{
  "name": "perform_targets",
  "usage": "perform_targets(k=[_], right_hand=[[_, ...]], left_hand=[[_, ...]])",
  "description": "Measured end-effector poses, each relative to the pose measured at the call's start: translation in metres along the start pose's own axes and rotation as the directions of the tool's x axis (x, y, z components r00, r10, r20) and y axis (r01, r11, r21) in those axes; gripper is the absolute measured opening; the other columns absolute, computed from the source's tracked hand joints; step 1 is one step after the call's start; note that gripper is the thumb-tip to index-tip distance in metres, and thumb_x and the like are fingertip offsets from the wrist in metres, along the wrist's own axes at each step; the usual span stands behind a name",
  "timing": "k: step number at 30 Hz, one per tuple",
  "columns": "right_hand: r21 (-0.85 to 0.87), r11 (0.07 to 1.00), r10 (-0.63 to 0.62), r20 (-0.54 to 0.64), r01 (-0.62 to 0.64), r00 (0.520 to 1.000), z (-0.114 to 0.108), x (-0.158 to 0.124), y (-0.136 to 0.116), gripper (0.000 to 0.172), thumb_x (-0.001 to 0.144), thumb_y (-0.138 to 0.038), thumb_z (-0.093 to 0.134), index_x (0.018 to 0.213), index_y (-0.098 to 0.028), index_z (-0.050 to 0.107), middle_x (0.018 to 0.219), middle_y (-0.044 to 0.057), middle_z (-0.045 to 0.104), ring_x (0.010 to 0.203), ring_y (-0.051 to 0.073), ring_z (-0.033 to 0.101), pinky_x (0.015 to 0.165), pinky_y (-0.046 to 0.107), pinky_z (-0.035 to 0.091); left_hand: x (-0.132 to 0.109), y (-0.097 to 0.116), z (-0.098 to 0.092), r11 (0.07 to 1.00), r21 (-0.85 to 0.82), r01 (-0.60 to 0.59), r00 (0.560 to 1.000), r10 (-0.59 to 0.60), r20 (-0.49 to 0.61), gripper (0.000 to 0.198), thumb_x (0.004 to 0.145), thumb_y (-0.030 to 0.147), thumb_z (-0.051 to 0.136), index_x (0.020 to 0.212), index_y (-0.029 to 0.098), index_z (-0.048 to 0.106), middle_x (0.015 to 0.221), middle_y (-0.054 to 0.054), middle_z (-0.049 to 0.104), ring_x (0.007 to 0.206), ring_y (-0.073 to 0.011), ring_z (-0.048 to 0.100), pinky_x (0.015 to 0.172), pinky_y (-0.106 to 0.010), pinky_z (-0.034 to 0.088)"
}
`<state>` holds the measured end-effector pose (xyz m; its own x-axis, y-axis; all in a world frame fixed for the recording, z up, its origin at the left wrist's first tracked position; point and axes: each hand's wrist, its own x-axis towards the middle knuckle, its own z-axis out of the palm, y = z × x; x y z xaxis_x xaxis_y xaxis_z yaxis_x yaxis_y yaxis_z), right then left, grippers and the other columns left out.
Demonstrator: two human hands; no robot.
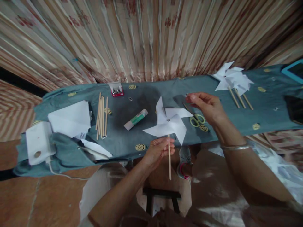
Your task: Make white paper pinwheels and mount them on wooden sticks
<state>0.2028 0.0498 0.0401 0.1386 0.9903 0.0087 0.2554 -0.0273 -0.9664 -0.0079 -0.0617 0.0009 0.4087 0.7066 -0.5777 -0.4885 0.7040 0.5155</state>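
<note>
White pinwheel point(174, 125) in left hand point(156, 150); right hand point(204, 104) pinches something small point(186, 95), perhaps metal.

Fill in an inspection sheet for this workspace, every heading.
Surface: patterned grey-green cloth, bunched near its left front corner.
Job's things: paper pinwheel on a wooden stick; loose sticks, white paper and an open red box of small metallic pieces at left; more pinwheels at right.
Clutter: green-handled scissors, white-and-green tube, blue-edged object at far right.
Hands: left hand grips the stick below the pinwheel; right hand is raised, fingers pinched, contents too small to tell.
Cables: white cable from a white device.
Surroundings: striped curtain, tiled floor.
</note>
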Motion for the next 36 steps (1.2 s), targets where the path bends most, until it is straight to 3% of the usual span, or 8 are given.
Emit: perform_targets(k=[5,14,16,19,21,24,30,36], right_hand=[[0.142,0.988,-0.029,-0.200,0.058,0.979,0.002,-0.015,0.010,0.036,0.074,-0.057,0.073,0.089,-0.024,0.069,0.093,0.003,0.073,0.090,0.019,0.069,0.081,0.033,0.054],[0.269,0.947,0.133,0.177,-0.178,0.975,0.029,-0.031,0.015,0.044,0.070,-0.065,0.073,0.076,-0.022,0.072,0.071,0.001,0.068,0.066,0.014,0.060,0.063,0.027,0.049],[0.184,0.955,0.153,0.363,-0.232,0.919,0.029,-0.033,0.010,0.047,0.070,-0.066,0.072,0.072,-0.020,0.071,0.069,0.002,0.069,0.063,0.013,0.058,0.061,0.026,0.047],[0.041,0.958,0.190,0.652,-0.284,0.734,0.029,-0.039,0.005,0.046,0.072,-0.064,0.071,0.073,-0.017,0.073,0.073,0.004,0.072,0.061,0.012,0.057,0.059,0.025,0.046],[0.002,0.950,0.204,0.756,-0.313,0.622,0.033,-0.044,0.003,0.044,0.072,-0.062,0.073,0.073,-0.017,0.073,0.072,0.003,0.072,0.059,0.011,0.057,0.057,0.024,0.045],[-0.035,0.934,0.238,0.805,-0.357,0.544,0.042,-0.049,0.003,0.039,0.068,-0.056,0.078,0.069,-0.017,0.071,0.067,0.001,0.071,0.056,0.010,0.055,0.055,0.022,0.043],[-0.028,0.928,0.254,0.780,-0.372,0.572,0.054,-0.050,0.004,0.037,0.063,-0.050,0.082,0.063,-0.018,0.064,0.060,-0.003,0.066,0.055,0.010,0.054,0.056,0.023,0.043],[-0.008,0.945,0.231,0.725,-0.327,0.649,0.051,-0.044,0.007,0.040,0.066,-0.054,0.078,0.063,-0.018,0.061,0.057,-0.004,0.059,0.055,0.010,0.051,0.056,0.024,0.039]], left_hand=[[0.012,0.028,0.008,0.995,-0.005,-0.103,0.995,0.103,0.012,0.042,0.056,0.042,0.090,0.077,0.011,0.074,0.065,-0.001,0.066,0.058,-0.0089,0.060,0.062,-0.023,0.048],[0.043,0.042,0.018,0.967,-0.019,-0.256,0.963,0.253,-0.089,0.042,0.047,0.043,0.093,0.071,0.013,0.075,0.065,-0.001,0.066,0.062,-0.0072,0.053,0.059,-0.019,0.038],[0.046,0.045,0.017,0.962,-0.021,-0.272,0.958,0.269,-0.102,0.040,0.049,0.041,0.092,0.071,0.013,0.075,0.065,-0.001,0.065,0.060,-0.0071,0.051,0.057,-0.020,0.036],[0.047,0.052,0.016,0.957,-0.029,-0.288,0.952,0.283,-0.119,0.038,0.050,0.039,0.091,0.071,0.012,0.075,0.063,-0.001,0.065,0.057,-0.0062,0.049,0.055,-0.020,0.034],[0.047,0.056,0.015,0.958,-0.026,-0.286,0.951,0.280,-0.130,0.036,0.052,0.037,0.091,0.072,0.012,0.075,0.064,-0.001,0.065,0.055,-0.0056,0.048,0.054,-0.020,0.034],[0.046,0.057,0.015,0.960,-0.026,-0.277,0.953,0.271,-0.137,0.036,0.051,0.037,0.091,0.072,0.012,0.076,0.064,0.000,0.065,0.054,-0.0050,0.047,0.054,-0.020,0.034],[0.050,0.052,0.013,0.962,-0.004,-0.275,0.954,0.272,-0.127,0.037,0.054,0.037,0.090,0.078,0.011,0.077,0.067,-0.002,0.067,0.054,-0.0048,0.047,0.054,-0.020,0.035],[0.052,0.045,0.013,0.967,-0.001,-0.256,0.960,0.254,-0.118,0.041,0.049,0.036,0.092,0.080,0.012,0.078,0.068,-0.003,0.071,0.061,-0.0081,0.057,0.060,-0.020,0.041]])
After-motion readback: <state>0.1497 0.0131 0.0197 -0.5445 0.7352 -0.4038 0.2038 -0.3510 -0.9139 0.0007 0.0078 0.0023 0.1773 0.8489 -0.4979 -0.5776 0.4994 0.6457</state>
